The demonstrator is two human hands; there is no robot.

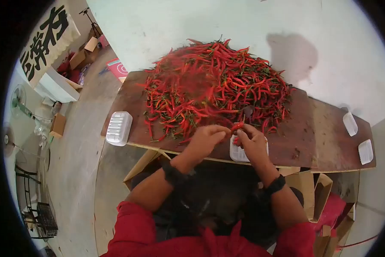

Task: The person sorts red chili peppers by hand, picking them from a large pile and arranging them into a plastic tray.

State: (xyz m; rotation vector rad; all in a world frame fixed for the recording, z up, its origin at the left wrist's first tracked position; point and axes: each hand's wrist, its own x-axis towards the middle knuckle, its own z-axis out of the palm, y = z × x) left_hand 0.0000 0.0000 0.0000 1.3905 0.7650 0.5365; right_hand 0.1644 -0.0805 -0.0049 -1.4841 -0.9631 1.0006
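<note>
A large heap of red chili peppers (218, 81) with green stems covers the middle of the brown table. In front of it, my right hand (249, 139) pinches a red chili (237, 126) above a white plastic tray (238, 154). My left hand (209, 138) is beside it, thumb and index finger pressed together at the chili's left end; whether they grip it is too small to tell. Some red shows in the tray beneath my right hand, which hides part of it.
White trays (119, 128) are stacked at the table's left end. Two more, one tray (350, 124) and another tray (365, 151), lie at the right end. Open cardboard boxes (303, 188) stand below the front edge. A white wall (244, 25) rises behind the heap.
</note>
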